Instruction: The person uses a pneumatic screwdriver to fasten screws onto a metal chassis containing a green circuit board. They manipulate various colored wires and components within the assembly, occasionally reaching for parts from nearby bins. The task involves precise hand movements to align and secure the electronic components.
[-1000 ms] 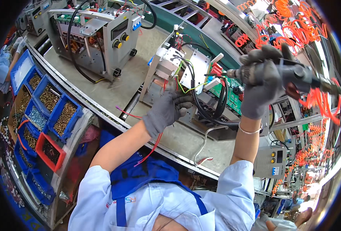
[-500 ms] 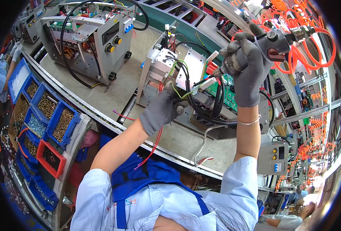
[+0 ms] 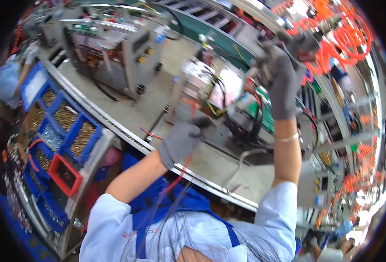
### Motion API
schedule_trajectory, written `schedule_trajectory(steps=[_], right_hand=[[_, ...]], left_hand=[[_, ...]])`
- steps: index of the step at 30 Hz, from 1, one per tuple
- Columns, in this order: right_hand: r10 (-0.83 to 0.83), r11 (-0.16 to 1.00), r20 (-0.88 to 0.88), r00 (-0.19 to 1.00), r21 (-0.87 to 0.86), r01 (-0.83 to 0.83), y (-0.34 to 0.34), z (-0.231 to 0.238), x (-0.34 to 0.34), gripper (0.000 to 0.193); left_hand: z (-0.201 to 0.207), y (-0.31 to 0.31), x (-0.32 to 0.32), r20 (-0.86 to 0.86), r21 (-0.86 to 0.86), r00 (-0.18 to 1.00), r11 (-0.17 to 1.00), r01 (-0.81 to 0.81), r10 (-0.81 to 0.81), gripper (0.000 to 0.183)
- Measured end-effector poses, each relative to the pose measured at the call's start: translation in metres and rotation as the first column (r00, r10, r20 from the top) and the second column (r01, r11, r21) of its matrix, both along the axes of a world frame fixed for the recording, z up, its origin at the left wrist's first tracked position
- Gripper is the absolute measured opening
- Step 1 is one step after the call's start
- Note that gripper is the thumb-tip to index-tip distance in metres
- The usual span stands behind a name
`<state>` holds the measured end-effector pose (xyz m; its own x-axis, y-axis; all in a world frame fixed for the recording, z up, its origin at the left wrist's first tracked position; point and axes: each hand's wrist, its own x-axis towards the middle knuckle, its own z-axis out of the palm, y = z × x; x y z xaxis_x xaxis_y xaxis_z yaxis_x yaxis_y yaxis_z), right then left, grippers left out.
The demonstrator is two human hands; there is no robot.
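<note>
My right hand (image 3: 283, 83), in a grey glove, is wrapped round a dark air screwdriver (image 3: 308, 43) above the right part of an opened metal-cased electrical unit (image 3: 231, 83). Blur hides the tool's tip near the red part (image 3: 250, 85). My left hand (image 3: 180, 142), also gloved, hovers at the unit's near left side, its fingers smeared by motion. Close to it hang red wires (image 3: 185, 168). A green-yellow wire (image 3: 211, 108) and thick black cables (image 3: 241, 131) lie beyond the left fingers, apart from them. A green circuit board (image 3: 266, 115) shows inside the unit.
A second unit with yellow knobs (image 3: 141, 59) stands further left on the bench (image 3: 114, 111). Blue bins (image 3: 84, 155) of screws and a red bin (image 3: 66, 174) sit at lower left. Orange coiled hoses (image 3: 350, 48) hang at upper right. A co-worker's sleeve (image 3: 8, 81) shows far left.
The view has shifted, so the bench appears further right and lower. My left hand has drawn back from the green-yellow wire toward me. My right hand has lifted the screwdriver slightly relative to the unit.
</note>
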<state>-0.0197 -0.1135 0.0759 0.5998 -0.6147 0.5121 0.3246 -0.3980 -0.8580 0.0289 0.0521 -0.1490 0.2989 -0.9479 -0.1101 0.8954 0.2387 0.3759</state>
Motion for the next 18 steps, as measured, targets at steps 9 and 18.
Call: schedule_trajectory(steps=[9, 18], right_hand=[[0.309, 0.938, 0.415, 0.856, 0.016, -0.346, 0.038, -0.004, -0.066, 0.037], [0.540, 0.833, 0.602, 0.588, -0.284, -0.475, 0.123, -0.040, -0.095, 0.025]], left_hand=[[0.037, 0.047, -0.012, 0.370, 0.235, 0.925, 0.972, -0.005, -0.085, 0.045], [0.029, 0.053, -0.008, 0.458, 0.138, 0.889, 0.988, -0.075, 0.004, 0.042]])
